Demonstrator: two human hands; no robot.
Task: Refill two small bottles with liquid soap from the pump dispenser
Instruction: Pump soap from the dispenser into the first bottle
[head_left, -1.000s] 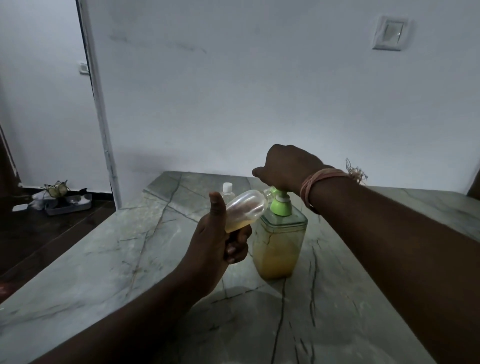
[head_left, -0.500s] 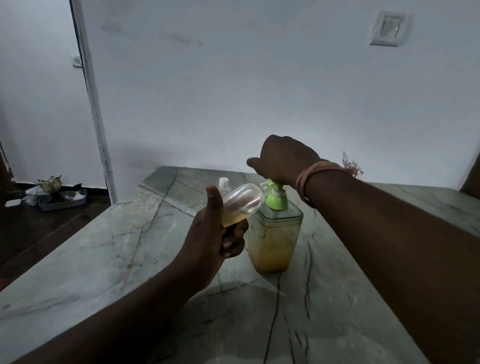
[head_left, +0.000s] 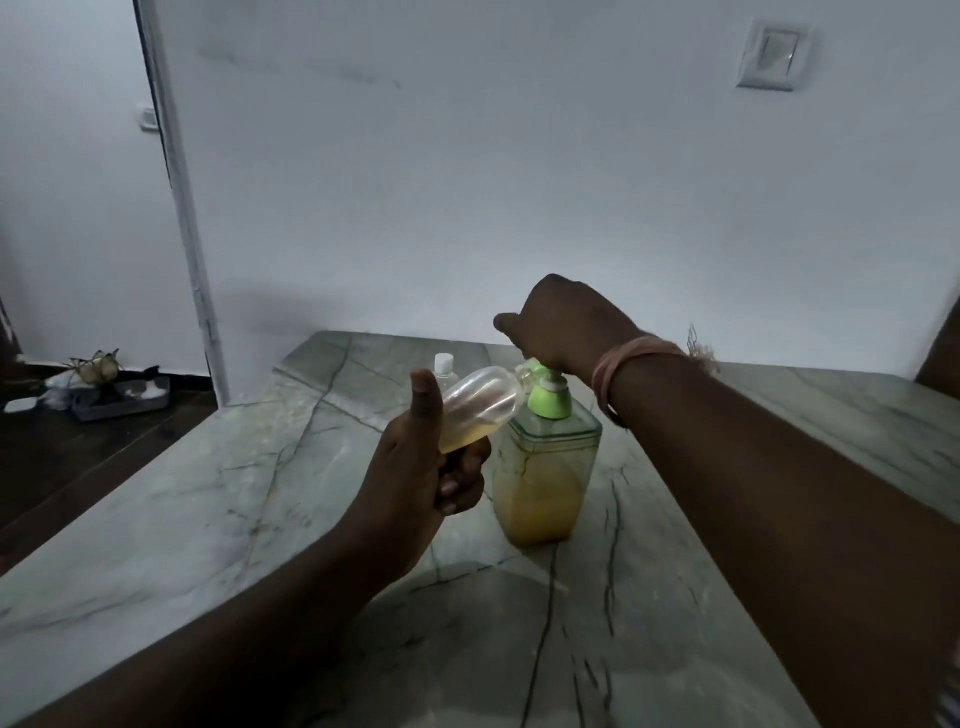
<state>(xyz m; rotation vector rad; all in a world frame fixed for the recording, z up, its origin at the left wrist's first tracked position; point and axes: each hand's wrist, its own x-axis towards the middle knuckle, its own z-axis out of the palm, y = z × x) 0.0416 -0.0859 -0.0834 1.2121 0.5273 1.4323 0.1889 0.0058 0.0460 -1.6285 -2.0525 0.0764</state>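
Now the bottle's (head_left: 480, 397) mouth should stay tight under the dispenser's (head_left: 543, 467) spout while pressing slowly, so no soap drips onto the counter (head_left: 208, 493). Left hand (head_left: 421, 478) grips the tilted, partly filled bottle; right hand (head_left: 561, 322), fingers curled, presses the pump.

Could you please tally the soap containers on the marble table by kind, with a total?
Small bottles: 2, one tilted in the left hand at the spout, one capped behind it
Pump dispensers: 1, right hand on its pump
Total: 3
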